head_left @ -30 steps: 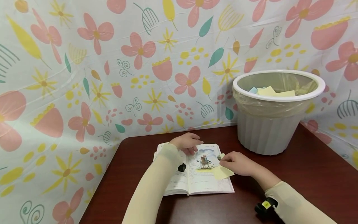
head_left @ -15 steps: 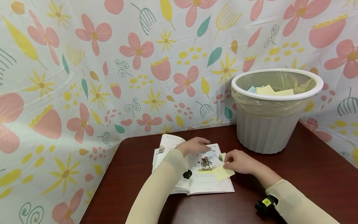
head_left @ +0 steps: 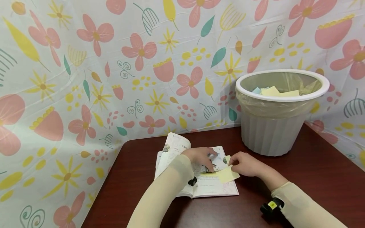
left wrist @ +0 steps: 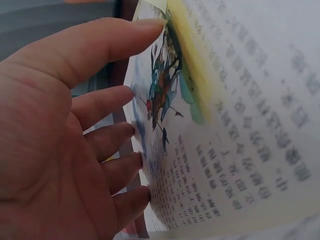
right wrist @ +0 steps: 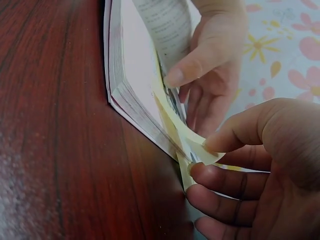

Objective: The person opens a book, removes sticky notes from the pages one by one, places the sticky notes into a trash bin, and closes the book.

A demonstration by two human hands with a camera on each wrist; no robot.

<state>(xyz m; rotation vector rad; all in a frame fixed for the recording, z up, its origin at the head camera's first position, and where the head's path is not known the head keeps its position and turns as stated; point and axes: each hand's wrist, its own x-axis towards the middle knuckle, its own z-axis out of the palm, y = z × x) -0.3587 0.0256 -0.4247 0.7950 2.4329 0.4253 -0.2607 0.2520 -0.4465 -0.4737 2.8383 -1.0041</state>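
Observation:
An open book [head_left: 206,189] lies on the dark table, its right page printed with a horse-and-rider picture. My left hand [head_left: 199,155] rests on that page, fingers spread, with the thumb on the picture; in the left wrist view the fingertips of this left hand [left wrist: 60,120] meet the paper. At the page's right edge my right hand [head_left: 246,164] pinches a yellow sticky note [head_left: 228,175] between thumb and fingers. The right wrist view shows the note [right wrist: 177,125] curling away from the page, with its near end in the fingers. Another yellow piece [head_left: 227,159] shows just above it.
A grey ribbed bin [head_left: 271,136] with a clear liner stands behind and to the right of the book. Yellow notes [head_left: 272,91] and blue notes [head_left: 256,91] lie in it. The book's left page [head_left: 178,144] bows upward. A flowered cloth [head_left: 94,72] hangs behind the table.
My left hand has slid right and toward me onto the picture, its thumb now lower on the page. The left page has risen. My right hand stays nearly in place, pinching the note.

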